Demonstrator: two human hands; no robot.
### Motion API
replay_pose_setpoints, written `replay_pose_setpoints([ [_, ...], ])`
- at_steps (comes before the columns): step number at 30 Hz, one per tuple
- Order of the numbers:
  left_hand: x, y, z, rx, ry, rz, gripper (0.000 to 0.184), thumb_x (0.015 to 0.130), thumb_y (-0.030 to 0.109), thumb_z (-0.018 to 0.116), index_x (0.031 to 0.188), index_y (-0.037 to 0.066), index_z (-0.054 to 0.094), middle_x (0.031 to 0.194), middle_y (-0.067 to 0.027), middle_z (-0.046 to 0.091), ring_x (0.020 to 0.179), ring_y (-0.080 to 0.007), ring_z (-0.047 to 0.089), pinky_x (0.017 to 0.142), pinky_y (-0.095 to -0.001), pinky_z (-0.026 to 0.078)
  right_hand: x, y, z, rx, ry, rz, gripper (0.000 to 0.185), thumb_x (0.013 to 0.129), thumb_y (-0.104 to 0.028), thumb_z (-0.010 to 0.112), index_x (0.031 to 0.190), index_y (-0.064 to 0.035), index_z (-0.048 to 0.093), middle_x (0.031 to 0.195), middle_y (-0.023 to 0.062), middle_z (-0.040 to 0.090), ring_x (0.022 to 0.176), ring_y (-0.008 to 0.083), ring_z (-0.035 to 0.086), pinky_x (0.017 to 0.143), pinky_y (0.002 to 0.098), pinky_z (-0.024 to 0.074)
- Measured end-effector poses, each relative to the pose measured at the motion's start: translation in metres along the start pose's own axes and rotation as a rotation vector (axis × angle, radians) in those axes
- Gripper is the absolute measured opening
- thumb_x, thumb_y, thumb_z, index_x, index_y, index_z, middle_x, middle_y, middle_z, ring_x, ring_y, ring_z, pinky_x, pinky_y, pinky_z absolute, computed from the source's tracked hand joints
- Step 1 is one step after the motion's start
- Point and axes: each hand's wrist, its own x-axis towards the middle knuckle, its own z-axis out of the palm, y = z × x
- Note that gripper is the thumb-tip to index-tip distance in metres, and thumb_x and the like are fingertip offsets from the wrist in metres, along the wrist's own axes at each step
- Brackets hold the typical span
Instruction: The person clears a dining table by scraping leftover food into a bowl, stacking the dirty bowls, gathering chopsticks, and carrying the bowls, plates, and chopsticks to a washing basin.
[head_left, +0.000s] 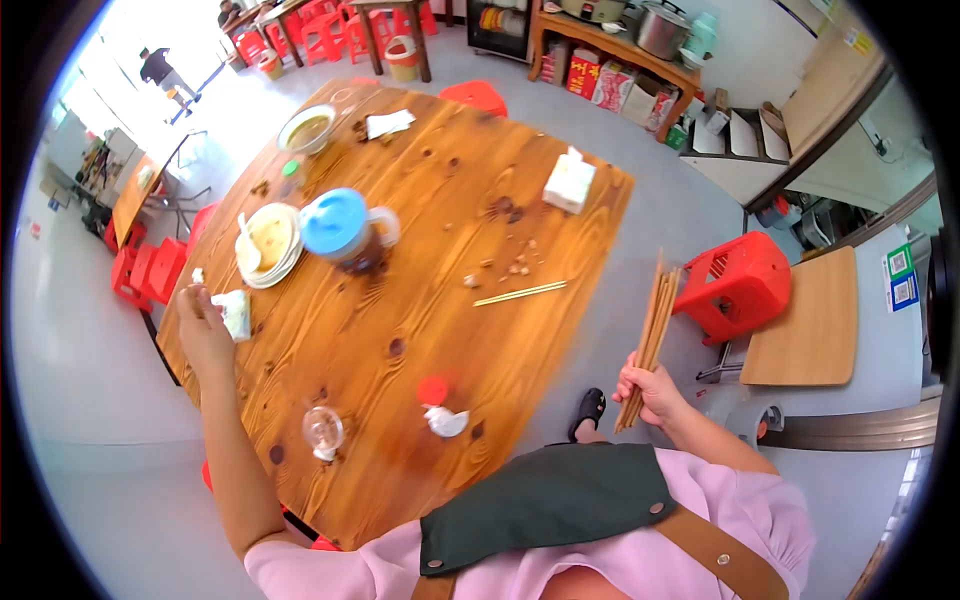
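My right hand [652, 393] is closed around a bundle of wooden chopsticks [655, 335], held upright off the table's right side. Over the left edge of the table, my left hand [203, 325] has its fingers pinched together, with a small white crumpled scrap [197, 275] at their tips. Just beside that hand lies a tissue packet [236, 314]. Farther in are stacked plates [287, 262] with a white spoon [250, 248] on top, and a pitcher with a blue lid [334, 222]. A pair of chopsticks [520, 293] lies on the table near scattered food scraps [518, 265].
The wooden table [400, 430] also bears a soup bowl [307, 130], a tissue pack [570, 183], a clear cup [323, 430], a red lid [433, 390] and a crumpled tissue [446, 420]. A red stool [735, 287] stands at the right, beside a wooden board [803, 318].
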Motion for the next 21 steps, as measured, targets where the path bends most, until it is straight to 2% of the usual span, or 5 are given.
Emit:
replay_pose_setpoints([
  [1, 0.001, 0.041, 0.001, -0.552, 0.023, -0.251, 0.013, 0.083, 0.015, 0.047, 0.090, 0.004, 0.049, 0.056, -0.0013, 0.045, 0.050, -0.0126, 0.048, 0.049, -0.0301, 0.044, 0.006, -0.011, -0.018, 0.006, -0.001, -0.006, 0.013, 0.076, -0.005, 0.055, 0.078, -0.0106, 0.043, 0.059, -0.0009, 0.044, 0.050, 0.0109, 0.047, 0.054, 0.0303, 0.0475],
  [4, -0.013, 0.194, 0.015, -1.118, -0.231, -0.559, 0.019, 0.085, 0.020, 0.047, 0.094, 0.003, 0.048, 0.056, 0.0028, 0.039, 0.047, -0.0069, 0.041, 0.048, -0.0277, 0.043, 0.035, -0.057, -0.070, -0.078, -0.064, -0.046, 0.017, 0.075, -0.006, 0.059, 0.080, -0.0097, 0.044, 0.062, -0.0010, 0.045, 0.051, 0.0091, 0.047, 0.051, 0.0267, 0.0447],
  [9, -0.072, 0.404, 0.172, -1.579, -0.760, -0.855, 0.013, 0.081, 0.023, 0.055, 0.078, 0.011, 0.051, 0.053, 0.0043, 0.042, 0.045, -0.0077, 0.042, 0.043, -0.0236, 0.037, 0.090, -0.152, -0.100, -0.249, -0.208, -0.107, 0.019, 0.074, -0.008, 0.061, 0.083, -0.0084, 0.044, 0.064, -0.0003, 0.046, 0.051, 0.0089, 0.047, 0.050, 0.0252, 0.0433],
  [19, -0.090, 0.615, 0.395, -1.793, -0.847, -1.421, 0.033, 0.083, 0.041, 0.046, 0.090, 0.009, 0.048, 0.074, -0.0041, 0.050, 0.065, -0.0176, 0.048, 0.056, -0.0350, 0.043, 0.215, -0.256, -0.191, -0.559, -0.282, -0.006, 0.040, 0.067, -0.007, 0.067, 0.100, -0.0052, 0.044, 0.081, 0.0032, 0.052, 0.070, 0.0113, 0.052, 0.059, 0.0265, 0.0450],
  [21, -0.080, 0.647, 0.419, -1.548, -1.123, -1.294, 0.033, 0.081, 0.039, 0.051, 0.091, 0.007, 0.049, 0.078, -0.0065, 0.051, 0.070, -0.0188, 0.050, 0.059, -0.0358, 0.044, 0.260, -0.288, -0.216, -0.484, -0.285, 0.266, 0.038, 0.067, -0.005, 0.066, 0.100, -0.0051, 0.045, 0.077, 0.0046, 0.053, 0.067, 0.0132, 0.053, 0.058, 0.0264, 0.0460],
])
